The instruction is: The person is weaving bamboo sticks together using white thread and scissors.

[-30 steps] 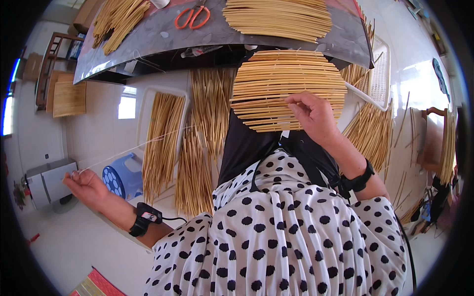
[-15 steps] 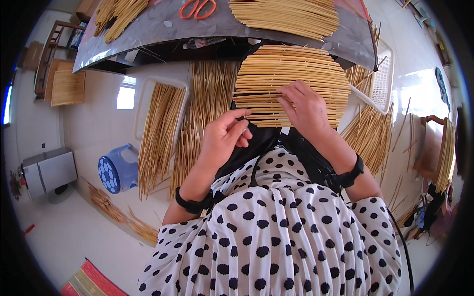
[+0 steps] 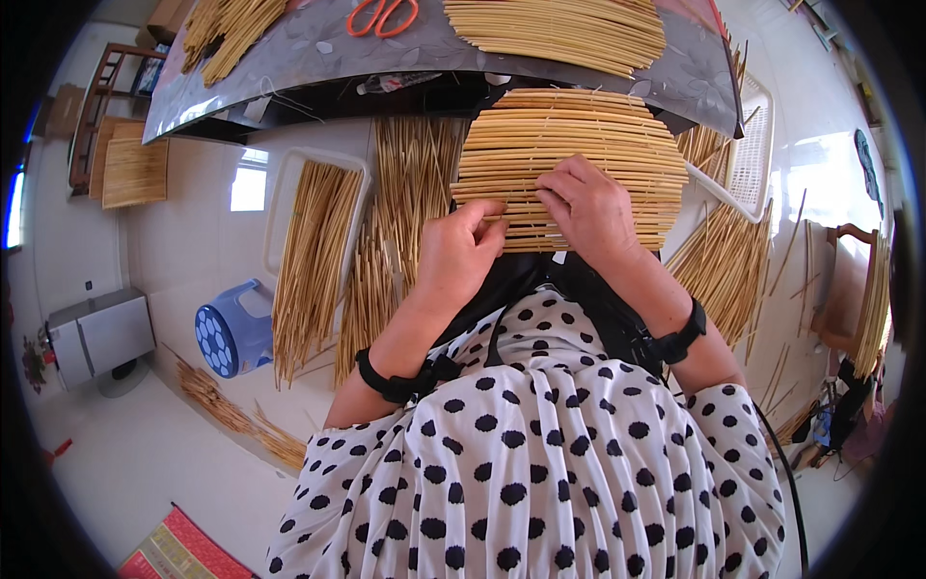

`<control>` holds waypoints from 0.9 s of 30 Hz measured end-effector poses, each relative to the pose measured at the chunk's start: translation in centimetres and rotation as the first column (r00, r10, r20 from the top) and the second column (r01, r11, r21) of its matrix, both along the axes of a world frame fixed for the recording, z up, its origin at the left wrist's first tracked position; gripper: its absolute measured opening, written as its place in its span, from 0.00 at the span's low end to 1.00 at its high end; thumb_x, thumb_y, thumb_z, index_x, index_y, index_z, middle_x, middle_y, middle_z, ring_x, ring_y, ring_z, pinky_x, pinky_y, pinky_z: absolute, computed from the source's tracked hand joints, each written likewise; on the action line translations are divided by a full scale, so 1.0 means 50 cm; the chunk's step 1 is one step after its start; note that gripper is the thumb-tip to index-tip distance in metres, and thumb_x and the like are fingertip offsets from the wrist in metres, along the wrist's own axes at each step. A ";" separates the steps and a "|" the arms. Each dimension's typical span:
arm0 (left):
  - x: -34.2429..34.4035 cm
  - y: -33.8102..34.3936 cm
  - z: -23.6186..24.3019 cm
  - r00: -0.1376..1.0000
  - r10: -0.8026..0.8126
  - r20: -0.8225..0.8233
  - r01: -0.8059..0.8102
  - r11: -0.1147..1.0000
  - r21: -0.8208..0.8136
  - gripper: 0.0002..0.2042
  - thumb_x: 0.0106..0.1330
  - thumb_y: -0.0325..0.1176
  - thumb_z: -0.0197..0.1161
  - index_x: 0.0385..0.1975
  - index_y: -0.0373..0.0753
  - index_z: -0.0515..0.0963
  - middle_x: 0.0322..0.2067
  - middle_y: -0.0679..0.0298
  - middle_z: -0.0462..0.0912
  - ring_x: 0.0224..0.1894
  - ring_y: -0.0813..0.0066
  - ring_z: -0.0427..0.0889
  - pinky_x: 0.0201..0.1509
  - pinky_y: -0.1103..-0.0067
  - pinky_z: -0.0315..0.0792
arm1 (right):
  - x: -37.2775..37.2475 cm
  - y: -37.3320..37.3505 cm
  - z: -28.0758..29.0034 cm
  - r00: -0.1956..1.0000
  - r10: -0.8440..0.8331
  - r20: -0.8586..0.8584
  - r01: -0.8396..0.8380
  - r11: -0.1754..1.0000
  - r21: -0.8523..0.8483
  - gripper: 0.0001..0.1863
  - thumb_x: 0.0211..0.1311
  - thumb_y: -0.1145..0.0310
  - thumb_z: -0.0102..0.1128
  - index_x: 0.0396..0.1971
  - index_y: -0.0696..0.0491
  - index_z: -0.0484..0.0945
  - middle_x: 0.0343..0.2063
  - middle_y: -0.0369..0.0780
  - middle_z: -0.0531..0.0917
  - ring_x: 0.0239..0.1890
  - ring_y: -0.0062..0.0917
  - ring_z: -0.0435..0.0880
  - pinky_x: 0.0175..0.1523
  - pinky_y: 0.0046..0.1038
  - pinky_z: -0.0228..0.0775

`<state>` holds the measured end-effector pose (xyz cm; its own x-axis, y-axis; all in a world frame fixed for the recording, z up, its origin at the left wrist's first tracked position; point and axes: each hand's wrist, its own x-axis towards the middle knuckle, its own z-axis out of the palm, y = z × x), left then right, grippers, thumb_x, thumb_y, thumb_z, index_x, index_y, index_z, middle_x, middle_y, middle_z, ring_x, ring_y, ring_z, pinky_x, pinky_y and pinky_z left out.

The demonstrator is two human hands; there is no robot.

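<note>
At the far left a straw-coloured panel [image 3: 135,174] leans upright, with a grey cabinet [image 3: 101,333] lower down. Right of them, a blue stool [image 3: 217,340] lies tipped on its side on the pale floor [image 3: 125,439], near a scatter of stalks [image 3: 222,400], and a red cloth [image 3: 198,545] shows at the bottom. Next comes a white tray [image 3: 282,183] with a bundle [image 3: 316,265] lying in it and over its near edge. Above stands the grey table [image 3: 289,68], bearing orange-handled scissors [image 3: 383,17] and an oval of slats [image 3: 559,37]. The left hand [image 3: 453,256] has its bent fingertips at the lower left edge of the round mat [image 3: 569,135], which sits over the lap [image 3: 497,275], just in front of the table. The right hand [image 3: 596,217] rests on the mat's lower middle, thumb and forefinger close together; the two hands are near each other but apart. Whether either pinches a slat or a thread cannot be told at this size. Each wrist wears a black band [image 3: 680,338]. Farther right are a white basket [image 3: 754,159], more stalks spread below it, and a brown chair [image 3: 837,309].
</note>
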<state>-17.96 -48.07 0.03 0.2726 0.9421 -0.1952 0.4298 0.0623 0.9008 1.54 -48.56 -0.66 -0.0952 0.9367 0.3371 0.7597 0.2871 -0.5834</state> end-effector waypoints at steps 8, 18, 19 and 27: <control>0.006 0.002 -0.005 0.998 0.001 -0.063 0.003 0.998 0.070 0.08 0.62 0.26 0.63 0.38 0.30 0.81 0.17 0.65 0.80 0.18 0.86 0.76 0.23 0.85 0.68 | 0.001 0.003 -0.002 1.000 0.007 -0.013 -0.007 1.000 0.012 0.04 0.53 0.72 0.65 0.29 0.52 0.81 0.30 0.36 0.77 0.33 0.32 0.81 0.35 0.30 0.74; -0.025 -0.006 0.127 0.764 0.043 0.644 0.109 0.975 -0.195 0.07 0.69 0.26 0.56 0.43 0.33 0.71 0.24 0.62 0.79 0.23 0.80 0.78 0.26 0.86 0.73 | -0.028 -0.049 0.076 0.266 -0.050 -0.963 -0.776 0.581 -0.244 0.23 0.59 0.71 0.64 0.54 0.58 0.73 0.34 0.36 0.81 0.27 0.18 0.77 0.36 0.23 0.70; -0.035 -0.001 0.137 0.709 0.029 0.704 0.091 0.987 -0.132 0.07 0.69 0.26 0.56 0.43 0.34 0.71 0.25 0.62 0.79 0.23 0.80 0.78 0.25 0.85 0.72 | -0.025 -0.049 0.079 0.267 -0.048 -0.963 -0.776 0.581 -0.244 0.23 0.59 0.71 0.64 0.54 0.58 0.73 0.34 0.36 0.81 0.27 0.18 0.77 0.36 0.23 0.70; -0.285 0.080 0.162 0.510 0.160 0.845 -0.345 0.938 0.031 0.09 0.72 0.30 0.53 0.48 0.36 0.71 0.26 0.69 0.72 0.22 0.84 0.65 0.23 0.86 0.60 | 0.046 -0.044 0.135 0.675 0.363 -0.643 -0.736 0.405 -0.543 0.10 0.63 0.69 0.59 0.41 0.55 0.82 0.28 0.38 0.84 0.29 0.21 0.80 0.36 0.23 0.71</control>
